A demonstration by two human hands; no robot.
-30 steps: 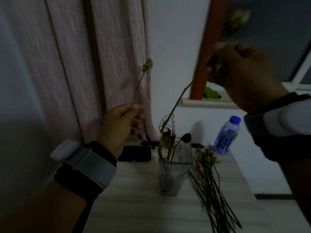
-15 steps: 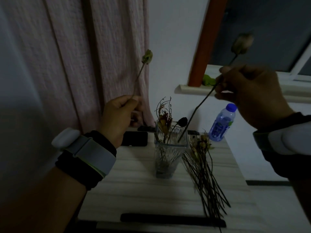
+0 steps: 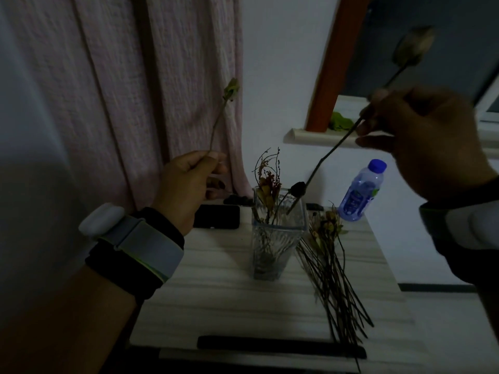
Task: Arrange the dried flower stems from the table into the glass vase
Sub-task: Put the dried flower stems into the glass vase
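Note:
A square glass vase (image 3: pixel 275 247) stands mid-table with a few dried stems in it. My right hand (image 3: pixel 424 141) pinches a long stem (image 3: pixel 328 156) with a pale bud (image 3: pixel 413 45) on top; its lower tip sits just inside the vase mouth. My left hand (image 3: pixel 186 184), to the left of the vase, holds a short stem (image 3: pixel 217 122) upright, with a greenish bud (image 3: pixel 231 89) at its tip. A bundle of loose dried stems (image 3: pixel 334 276) lies on the table right of the vase.
A water bottle (image 3: pixel 360 191) stands at the table's back right. A dark phone (image 3: pixel 217 216) lies behind the vase on the left. A long black bar (image 3: pixel 280 346) lies along the table's front edge (image 3: pixel 216 306). Pink curtain (image 3: pixel 162 76) hangs at the left.
My right hand has come down and to the right, bringing the long stem's lower tip into the vase mouth. My left hand has stayed nearly still with its short stem.

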